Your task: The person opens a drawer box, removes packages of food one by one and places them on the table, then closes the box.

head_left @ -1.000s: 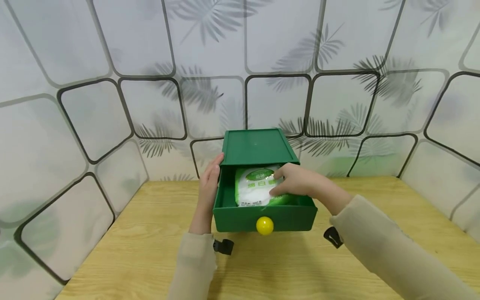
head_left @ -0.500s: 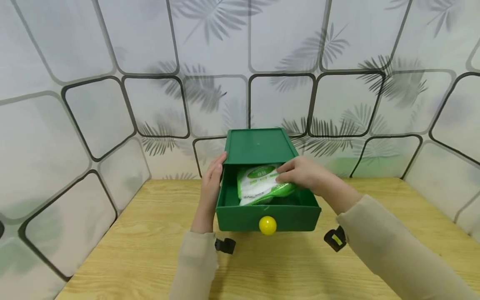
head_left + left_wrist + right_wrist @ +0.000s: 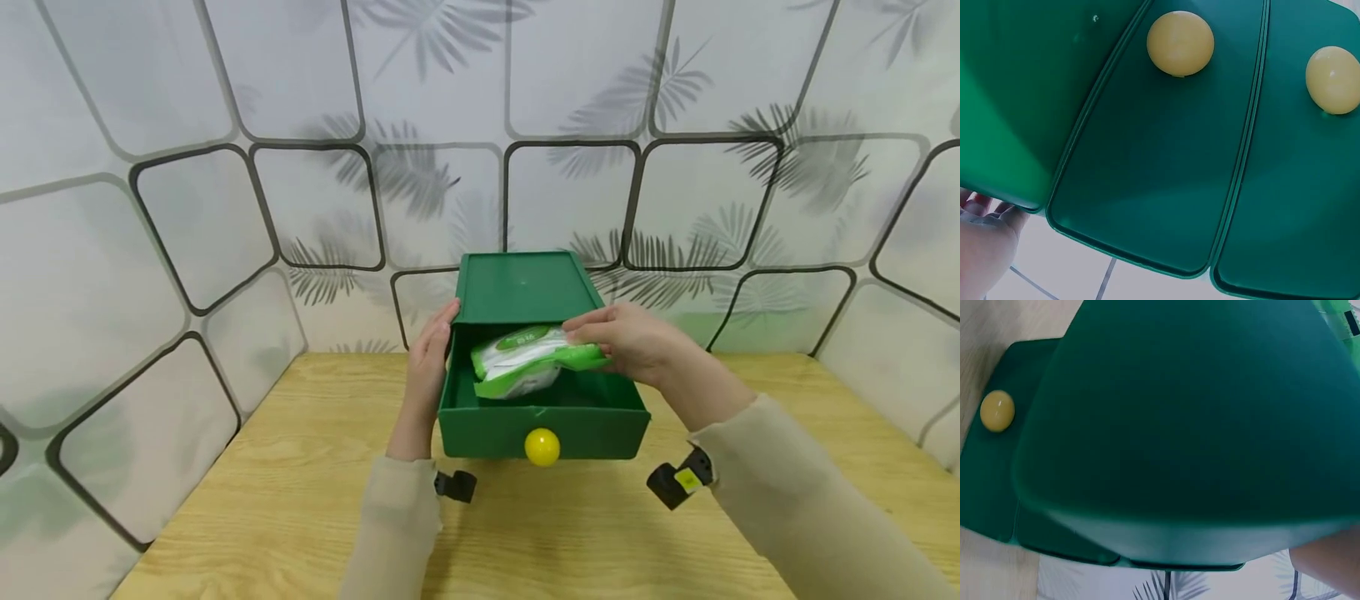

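A green drawer (image 3: pixel 487 435) with a yellow knob (image 3: pixel 542 447) is pulled out of the top of a green cabinet (image 3: pixel 525 287). In it is a green and white bag of sugar (image 3: pixel 517 350), tilted up, its right end raised. My right hand (image 3: pixel 641 346) pinches the bag's right end between thumb and fingers. In the right wrist view the drawer covers most of the picture; only a green corner of the bag (image 3: pixel 1352 347) shows. My left hand (image 3: pixel 427 367) rests along the cabinet's left side, fingers mostly straight.
Below the open drawer, the left wrist view shows two closed drawer fronts (image 3: pixel 1147 156) with yellow knobs (image 3: pixel 1180 44). The cabinet stands on a light wooden table (image 3: pixel 315 483), close to a patterned wall covering (image 3: pixel 442 200).
My right hand has lifted and tilted the bag of sugar, which lay flat in the drawer, and moved slightly up and right. The left hand stays at the cabinet's side.
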A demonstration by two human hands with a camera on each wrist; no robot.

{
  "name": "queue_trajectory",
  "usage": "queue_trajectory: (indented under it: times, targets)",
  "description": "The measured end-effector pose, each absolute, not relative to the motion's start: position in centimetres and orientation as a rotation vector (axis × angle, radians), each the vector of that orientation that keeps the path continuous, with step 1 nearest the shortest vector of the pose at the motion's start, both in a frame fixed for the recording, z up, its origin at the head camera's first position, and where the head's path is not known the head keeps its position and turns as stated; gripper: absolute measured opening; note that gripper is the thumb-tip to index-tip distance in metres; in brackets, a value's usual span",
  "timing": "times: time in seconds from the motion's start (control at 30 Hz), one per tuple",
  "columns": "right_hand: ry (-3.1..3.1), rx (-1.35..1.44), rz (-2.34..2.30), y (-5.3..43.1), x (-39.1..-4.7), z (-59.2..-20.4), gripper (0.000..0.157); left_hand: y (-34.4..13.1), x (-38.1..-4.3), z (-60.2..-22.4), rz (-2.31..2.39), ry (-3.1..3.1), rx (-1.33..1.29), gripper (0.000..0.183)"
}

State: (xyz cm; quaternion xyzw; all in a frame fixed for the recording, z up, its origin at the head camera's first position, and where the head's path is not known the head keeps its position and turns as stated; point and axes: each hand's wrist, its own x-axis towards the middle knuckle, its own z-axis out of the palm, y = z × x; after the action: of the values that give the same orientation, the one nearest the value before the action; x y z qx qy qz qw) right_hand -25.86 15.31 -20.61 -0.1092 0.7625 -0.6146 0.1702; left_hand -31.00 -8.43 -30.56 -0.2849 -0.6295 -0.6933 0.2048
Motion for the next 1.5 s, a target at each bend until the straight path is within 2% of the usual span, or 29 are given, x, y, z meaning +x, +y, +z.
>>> queue_trajectory:
  times: [0.47,0.53,0.67,0.73,1.0,1.5]
  targets:
    - [1.997,-0.365,-1.956,15.8,-24.3,-19.6,0.051,-8.2,-30.1,-29.4,-1.959,-1.818,-0.734,0.039]
    - [1.967,-0.376,-1.995,16.0,-24.1,-19.4,0.044,-8.3,-30.6,-29.8,-1.957,-1.819,-0.735,0.039]
    - [1.901,-0.386,-2.073,16.5,-23.9,-19.0,0.018,-8.3,-31.0,-30.1,-1.95,-1.797,-0.749,0.04]
    - [1.869,-0.405,-2.099,16.7,-23.9,-18.9,0.011,-8.3,-31.1,-30.3,-1.95,-1.782,-0.755,0.041]
    - [1.858,-0.451,-2.183,18.3,-23.5,-17.8,0.015,-8.3,-31.2,-30.4,-1.945,-1.773,-0.763,0.042]
    - [1.573,-0.224,-2.555,22.3,-24.4,-17.1,0.02,-8.4,-30.9,-30.6,-1.962,-1.763,-0.805,0.04]
